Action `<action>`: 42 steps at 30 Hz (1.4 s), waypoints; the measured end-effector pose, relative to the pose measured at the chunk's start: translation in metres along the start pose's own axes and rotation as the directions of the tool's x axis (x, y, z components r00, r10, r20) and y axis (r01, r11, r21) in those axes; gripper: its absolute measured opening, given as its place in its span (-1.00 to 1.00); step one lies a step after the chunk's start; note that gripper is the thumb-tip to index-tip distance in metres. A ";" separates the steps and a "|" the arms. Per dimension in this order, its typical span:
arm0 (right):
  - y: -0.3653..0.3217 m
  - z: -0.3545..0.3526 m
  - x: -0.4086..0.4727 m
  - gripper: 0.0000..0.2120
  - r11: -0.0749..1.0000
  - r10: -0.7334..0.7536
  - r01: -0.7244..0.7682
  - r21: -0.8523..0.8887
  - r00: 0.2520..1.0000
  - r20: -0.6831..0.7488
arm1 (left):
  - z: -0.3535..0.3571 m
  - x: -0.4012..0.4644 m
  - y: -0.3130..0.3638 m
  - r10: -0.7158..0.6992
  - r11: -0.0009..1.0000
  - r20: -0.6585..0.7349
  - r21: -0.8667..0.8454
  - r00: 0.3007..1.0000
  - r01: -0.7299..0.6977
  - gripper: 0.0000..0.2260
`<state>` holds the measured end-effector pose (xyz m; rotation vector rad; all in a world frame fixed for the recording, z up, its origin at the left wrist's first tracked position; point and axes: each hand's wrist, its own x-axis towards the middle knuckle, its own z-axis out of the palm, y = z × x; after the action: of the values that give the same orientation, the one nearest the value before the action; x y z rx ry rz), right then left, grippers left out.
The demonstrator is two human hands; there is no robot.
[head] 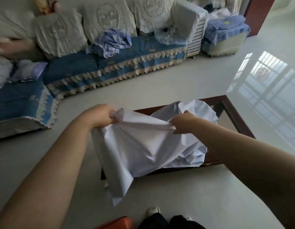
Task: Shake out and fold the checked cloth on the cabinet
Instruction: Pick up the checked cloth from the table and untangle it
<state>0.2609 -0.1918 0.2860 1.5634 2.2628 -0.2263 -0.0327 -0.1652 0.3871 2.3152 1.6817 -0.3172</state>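
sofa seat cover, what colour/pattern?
Blue with small pale motifs and a cream zigzag trim: sofa seat cover, head view.

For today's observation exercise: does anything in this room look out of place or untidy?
Yes. A crumpled blue garment lies heaped on the sofa seat, unfolded. The cloth held by both hands is bunched, hanging partly off the cabinet.

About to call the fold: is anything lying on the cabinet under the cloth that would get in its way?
Nothing visible. Both hands, left and right, grip the cloth, which drapes over most of the cabinet; the surface beneath is hidden.
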 end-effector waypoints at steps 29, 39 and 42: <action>-0.044 -0.097 -0.058 -0.54 0.670 0.127 -0.179 0.720 0.984 0.127 | -0.095 0.007 0.035 0.512 0.827 -0.744 0.290 0.429 -0.482 -0.89; -0.004 -0.040 -0.112 -0.82 0.548 0.765 -0.436 0.714 0.606 -0.217 | -0.117 0.020 0.052 0.407 0.856 -0.798 0.164 0.445 -0.490 -0.81; 0.028 -0.040 -0.169 -0.84 0.429 0.903 -0.394 0.813 0.187 -0.386 | -0.098 0.015 0.078 0.499 0.790 -0.732 0.165 0.464 -0.590 -0.65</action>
<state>0.3303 -0.3145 0.3912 3.5008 1.5889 0.2026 0.0485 -0.1422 0.4809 2.9198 0.9694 0.9900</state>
